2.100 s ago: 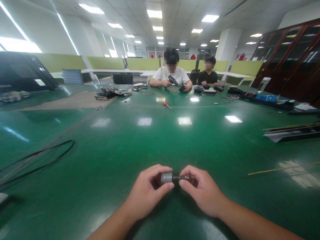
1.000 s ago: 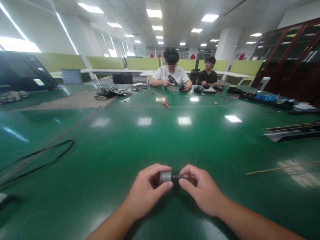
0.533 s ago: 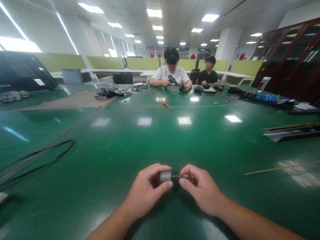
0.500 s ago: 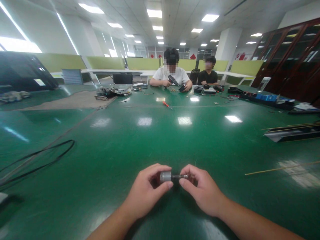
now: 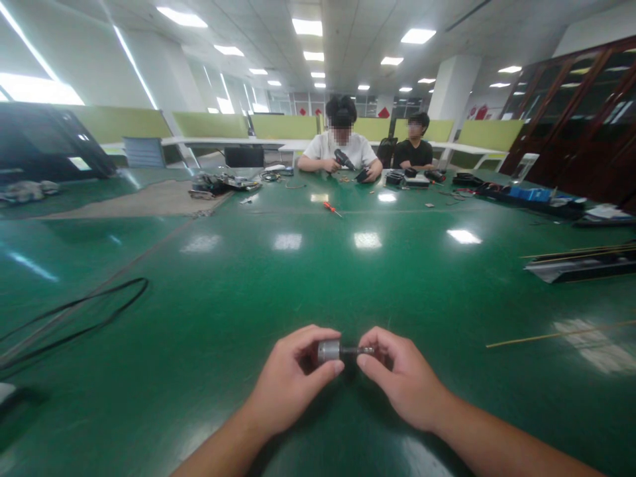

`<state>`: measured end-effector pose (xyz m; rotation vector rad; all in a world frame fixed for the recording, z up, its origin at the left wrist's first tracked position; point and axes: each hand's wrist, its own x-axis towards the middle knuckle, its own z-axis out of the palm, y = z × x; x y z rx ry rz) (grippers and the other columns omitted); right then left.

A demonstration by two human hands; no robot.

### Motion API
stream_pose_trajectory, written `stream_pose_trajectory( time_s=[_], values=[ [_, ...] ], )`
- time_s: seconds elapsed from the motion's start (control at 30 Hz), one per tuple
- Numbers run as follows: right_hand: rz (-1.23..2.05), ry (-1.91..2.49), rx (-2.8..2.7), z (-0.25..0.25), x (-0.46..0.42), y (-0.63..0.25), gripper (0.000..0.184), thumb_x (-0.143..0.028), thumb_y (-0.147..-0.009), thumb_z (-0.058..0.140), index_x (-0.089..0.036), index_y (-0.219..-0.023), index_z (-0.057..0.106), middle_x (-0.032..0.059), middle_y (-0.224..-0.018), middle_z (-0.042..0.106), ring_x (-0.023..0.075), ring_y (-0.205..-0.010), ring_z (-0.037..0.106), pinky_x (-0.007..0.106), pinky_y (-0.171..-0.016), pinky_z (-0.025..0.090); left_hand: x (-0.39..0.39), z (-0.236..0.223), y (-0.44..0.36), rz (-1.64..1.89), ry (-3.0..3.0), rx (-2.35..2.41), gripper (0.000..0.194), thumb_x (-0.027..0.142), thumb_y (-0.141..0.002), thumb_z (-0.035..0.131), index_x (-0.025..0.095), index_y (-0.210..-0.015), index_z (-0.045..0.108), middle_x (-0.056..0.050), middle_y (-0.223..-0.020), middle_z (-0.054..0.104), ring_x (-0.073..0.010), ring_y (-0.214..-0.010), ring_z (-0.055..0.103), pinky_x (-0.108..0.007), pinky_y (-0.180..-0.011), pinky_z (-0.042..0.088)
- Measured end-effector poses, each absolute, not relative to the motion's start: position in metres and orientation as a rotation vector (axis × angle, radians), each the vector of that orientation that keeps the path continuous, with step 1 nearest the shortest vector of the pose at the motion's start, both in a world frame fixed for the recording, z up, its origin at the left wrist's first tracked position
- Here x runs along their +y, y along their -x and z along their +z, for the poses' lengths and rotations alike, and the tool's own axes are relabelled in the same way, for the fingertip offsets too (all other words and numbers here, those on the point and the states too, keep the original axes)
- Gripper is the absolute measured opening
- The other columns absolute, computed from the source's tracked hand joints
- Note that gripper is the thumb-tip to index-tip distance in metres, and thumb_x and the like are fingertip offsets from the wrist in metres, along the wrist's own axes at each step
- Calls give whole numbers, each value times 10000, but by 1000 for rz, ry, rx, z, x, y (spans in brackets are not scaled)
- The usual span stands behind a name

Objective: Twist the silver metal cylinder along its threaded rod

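Observation:
Low in the head view, my left hand [image 5: 291, 374] is closed around a silver cylinder that looks like a small motor [image 5: 328, 351]. A dark, thin shaft [image 5: 350, 351] sticks out of its right end and lies level. My right hand [image 5: 397, 374] pinches the metallic tip [image 5: 366, 350] of that shaft between thumb and fingers. Whether the tip is a separate piece I cannot tell. Both hands are just above or resting on the green tabletop [image 5: 248, 298].
An orange screwdriver [image 5: 330, 208] lies farther off. Across the table a person in white [image 5: 342, 149] holds a power drill [image 5: 344, 159]; another person in black [image 5: 416, 152] sits beside. A black strap [image 5: 119, 311] lies left, a thin rod [image 5: 546, 336] and metal channels [image 5: 571, 270] right.

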<state>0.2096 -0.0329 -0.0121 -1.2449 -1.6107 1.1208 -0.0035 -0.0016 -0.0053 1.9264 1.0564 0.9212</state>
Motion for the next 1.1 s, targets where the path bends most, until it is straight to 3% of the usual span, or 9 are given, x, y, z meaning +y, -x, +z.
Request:
stream_pose_trajectory(
  time_s=[1.1],
  values=[
    [1126, 1245, -1575, -14, -33, -210, 81, -251, -894, 587, -192, -839, 599, -40, -676, 534, 125, -623, 494, 241, -618, 378, -1, -7, 4, 901, -1900, 1065, 240, 307, -821, 741, 248, -1051, 707, -15, -928, 699, -202, -831, 657, -291, -737, 488]
  ],
)
